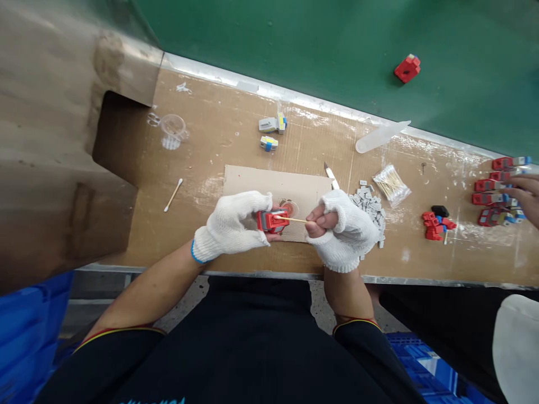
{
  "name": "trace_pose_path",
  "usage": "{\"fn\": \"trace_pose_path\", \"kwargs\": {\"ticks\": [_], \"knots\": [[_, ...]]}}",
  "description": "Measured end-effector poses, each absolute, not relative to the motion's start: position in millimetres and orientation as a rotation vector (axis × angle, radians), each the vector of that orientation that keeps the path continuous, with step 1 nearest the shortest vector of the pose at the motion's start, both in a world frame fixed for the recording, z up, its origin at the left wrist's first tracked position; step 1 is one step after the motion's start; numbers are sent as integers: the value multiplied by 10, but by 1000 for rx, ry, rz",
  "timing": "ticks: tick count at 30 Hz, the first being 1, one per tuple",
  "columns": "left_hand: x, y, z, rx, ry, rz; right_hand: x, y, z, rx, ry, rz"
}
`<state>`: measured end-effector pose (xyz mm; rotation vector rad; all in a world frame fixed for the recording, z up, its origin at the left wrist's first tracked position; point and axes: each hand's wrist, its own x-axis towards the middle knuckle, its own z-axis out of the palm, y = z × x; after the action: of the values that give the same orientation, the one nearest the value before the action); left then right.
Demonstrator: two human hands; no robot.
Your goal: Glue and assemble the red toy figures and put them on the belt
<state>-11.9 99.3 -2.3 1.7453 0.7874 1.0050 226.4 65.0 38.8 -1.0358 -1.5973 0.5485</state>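
My left hand [236, 221], in a white fingerless glove, is closed around a small red and grey plastic housing [273, 221]. Between the fingertips of my gloved right hand [341, 227] is a cotton swab [297, 219]. Its tip touches the red top face of the housing. Beneath both hands lies a piece of cardboard [240, 180], with a small round clear dish [290, 209] holding something red, partly hidden behind the housing. Beside my right hand is a heap of small grey plastic pieces [370, 205].
A knife [331, 175] lies beyond my right hand, near a bag of cotton swabs [391, 184]. Grey and yellow parts [269, 126] sit at the back. Red parts [435, 225] lie rightward; another person's hand [526, 193] reaches over a row of red housings [486, 185]. A metal panel [63, 168] borders the left.
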Motion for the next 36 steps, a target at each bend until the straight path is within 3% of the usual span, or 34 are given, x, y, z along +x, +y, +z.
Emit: {"fn": "trace_pose_path", "kwargs": {"ticks": [9, 22, 36], "knots": [[-184, 977, -81, 1788, 886, 973, 2311, 650, 372, -1112, -1647, 447], [-164, 1011, -44, 2043, 793, 1197, 2311, 727, 478, -1071, -1781, 216], [-190, 1031, -34, 2061, 786, 1194, 2374, 718, 488, -1013, -1699, 520]]}}
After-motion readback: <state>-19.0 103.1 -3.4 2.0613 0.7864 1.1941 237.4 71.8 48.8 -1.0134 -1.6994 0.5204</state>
